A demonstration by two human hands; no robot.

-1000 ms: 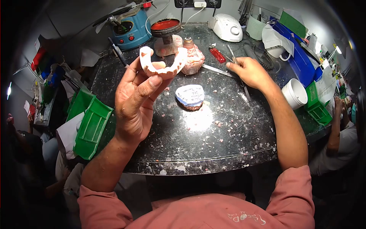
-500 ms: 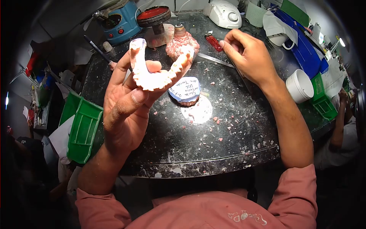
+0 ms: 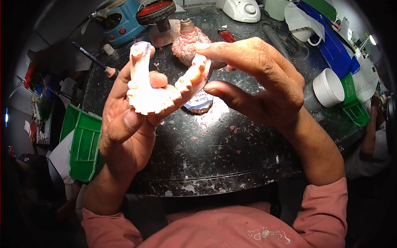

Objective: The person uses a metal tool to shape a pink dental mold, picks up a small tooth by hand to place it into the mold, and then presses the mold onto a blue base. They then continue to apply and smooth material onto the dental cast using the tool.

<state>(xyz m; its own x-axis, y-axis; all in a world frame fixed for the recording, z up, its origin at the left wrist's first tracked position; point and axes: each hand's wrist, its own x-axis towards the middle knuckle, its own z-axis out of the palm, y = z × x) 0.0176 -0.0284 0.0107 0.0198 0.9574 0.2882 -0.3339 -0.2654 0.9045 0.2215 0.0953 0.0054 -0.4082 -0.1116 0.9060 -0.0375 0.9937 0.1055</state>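
A horseshoe-shaped dental cast (image 3: 151, 98) with a row of teeth is held up over the table in my left hand (image 3: 130, 138), gripped between thumb and fingers. My right hand (image 3: 269, 84) has its thumb and index finger spread apart, the index fingertip right at the cast's right end. Behind and below lies a second cast (image 3: 197, 106) with a blue base and handwriting, partly hidden. A wax-crusted pink burner (image 3: 187, 43) stands beyond my hands. The red handle of a tool (image 3: 226, 35) shows behind my right hand.
Wax crumbs dot the black tabletop (image 3: 223, 153). A blue machine (image 3: 120, 25), a red wax dish (image 3: 155, 12) and a white unit with a dial (image 3: 242, 10) stand behind. Right is a white tub (image 3: 328, 87); left, a green bin (image 3: 84, 149). Another person's arm (image 3: 369, 140) shows far right.
My right hand has left the red-handled tool and come left to the cast's end, fingers spreading. My left hand still holds the cast, now slightly lower and further left in view.
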